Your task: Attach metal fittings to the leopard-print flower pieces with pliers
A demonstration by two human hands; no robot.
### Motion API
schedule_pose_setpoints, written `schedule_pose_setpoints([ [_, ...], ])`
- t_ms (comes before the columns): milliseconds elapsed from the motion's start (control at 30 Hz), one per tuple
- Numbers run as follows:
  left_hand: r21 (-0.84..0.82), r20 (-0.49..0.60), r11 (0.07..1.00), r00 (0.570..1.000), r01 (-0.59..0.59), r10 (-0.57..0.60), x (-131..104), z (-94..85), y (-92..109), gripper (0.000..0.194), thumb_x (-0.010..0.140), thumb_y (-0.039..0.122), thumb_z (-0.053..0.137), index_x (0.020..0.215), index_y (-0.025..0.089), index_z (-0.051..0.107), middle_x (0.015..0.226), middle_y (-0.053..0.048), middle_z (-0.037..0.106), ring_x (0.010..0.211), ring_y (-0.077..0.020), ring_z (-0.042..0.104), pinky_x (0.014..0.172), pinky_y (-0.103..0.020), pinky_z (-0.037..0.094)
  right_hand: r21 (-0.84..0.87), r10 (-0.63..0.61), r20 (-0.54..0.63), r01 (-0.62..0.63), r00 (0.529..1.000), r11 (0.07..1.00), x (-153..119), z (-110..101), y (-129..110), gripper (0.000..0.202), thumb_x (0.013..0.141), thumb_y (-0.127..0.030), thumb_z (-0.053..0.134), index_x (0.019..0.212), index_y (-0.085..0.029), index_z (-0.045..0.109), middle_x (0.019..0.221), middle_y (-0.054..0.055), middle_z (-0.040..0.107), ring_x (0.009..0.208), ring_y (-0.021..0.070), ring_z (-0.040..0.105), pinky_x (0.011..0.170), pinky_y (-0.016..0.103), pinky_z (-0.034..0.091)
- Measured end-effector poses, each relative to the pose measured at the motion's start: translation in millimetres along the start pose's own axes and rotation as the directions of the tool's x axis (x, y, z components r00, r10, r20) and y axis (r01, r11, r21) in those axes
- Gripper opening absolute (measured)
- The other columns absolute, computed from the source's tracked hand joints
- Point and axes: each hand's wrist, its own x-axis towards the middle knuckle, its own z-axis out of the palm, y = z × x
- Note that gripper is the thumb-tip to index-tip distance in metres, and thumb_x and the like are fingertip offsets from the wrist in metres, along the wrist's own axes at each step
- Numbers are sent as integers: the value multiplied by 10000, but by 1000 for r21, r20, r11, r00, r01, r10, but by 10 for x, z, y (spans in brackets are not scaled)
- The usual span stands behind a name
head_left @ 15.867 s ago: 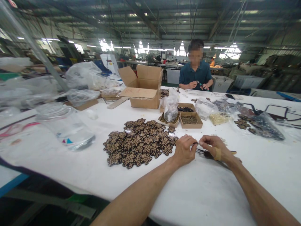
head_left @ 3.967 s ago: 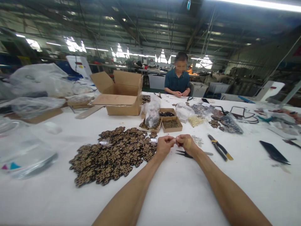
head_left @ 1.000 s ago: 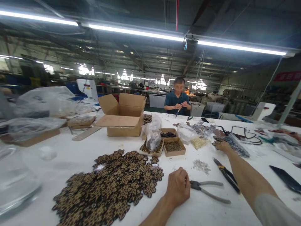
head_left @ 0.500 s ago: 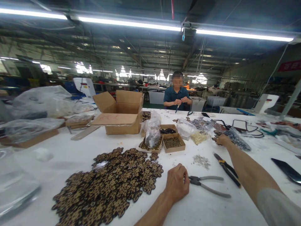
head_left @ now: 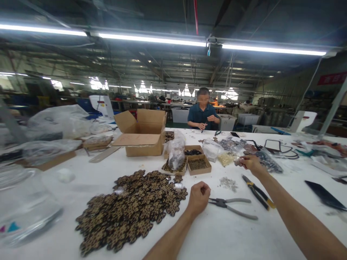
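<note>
My right hand [head_left: 252,164] is stretched out over the far right of the table, pinching a small leopard-print piece [head_left: 238,162] at its fingertips. My left hand [head_left: 199,196] rests curled on the white table, and whatever its fingers may hold is hidden. Just right of it lie grey-handled pliers [head_left: 226,204], their jaws pointing at the hand. A heap of leopard-print flower-shaped pieces [head_left: 135,206] spreads to its left. Between my hands is a scatter of tiny silvery bits [head_left: 228,183]. Yellow-and-black pliers [head_left: 257,191] lie below my right forearm.
Small boxes of metal parts [head_left: 199,165] stand mid-table, a plastic bag [head_left: 176,151] among them. An open carton [head_left: 143,144] is behind the heap. A clear container [head_left: 24,206] stands at left, a phone [head_left: 326,195] at right. Across the table sits a person [head_left: 204,113].
My right hand has moved slightly left and lifted a leopard-print piece from the small pile. The left hand stays curled by the pliers. The camera view has tilted and shifted a little.
</note>
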Motion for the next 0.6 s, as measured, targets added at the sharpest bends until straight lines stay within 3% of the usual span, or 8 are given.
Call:
schedule_pose_setpoints([
  [133,-191,-19,980,998,54,-58,-44,-22,148,208,770,337,693,720,138,662,672,-16,637,645,-124,548,592,-229,424,141,61,141,-81,988,987,-540,349,154,575,639,-547,854,979,-99,733,677,66,691,550,181,613,525,323,498],
  [300,-333,7,937,994,109,-113,-90,-33,205,304,750,416,747,784,118,696,741,-52,666,670,-137,590,525,-219,475,342,50,160,-103,986,934,-1098,772,264,601,641,-551,873,1043,-131,721,766,81,726,588,190,638,581,350,530],
  [433,-405,37,910,996,92,-84,-47,78,139,331,746,437,772,833,121,724,837,-84,693,779,-175,634,559,-252,555,322,2,261,-88,965,943,-1253,916,296,545,715,-546,838,1061,-143,714,730,78,724,596,196,634,580,349,521],
  [600,-391,72,910,991,135,-116,43,285,-44,320,758,426,770,800,111,732,744,-59,680,628,-123,597,561,-247,542,296,7,341,-114,940,949,-1236,966,476,527,761,-536,808,1104,-155,686,733,65,706,602,206,642,576,356,526],
])
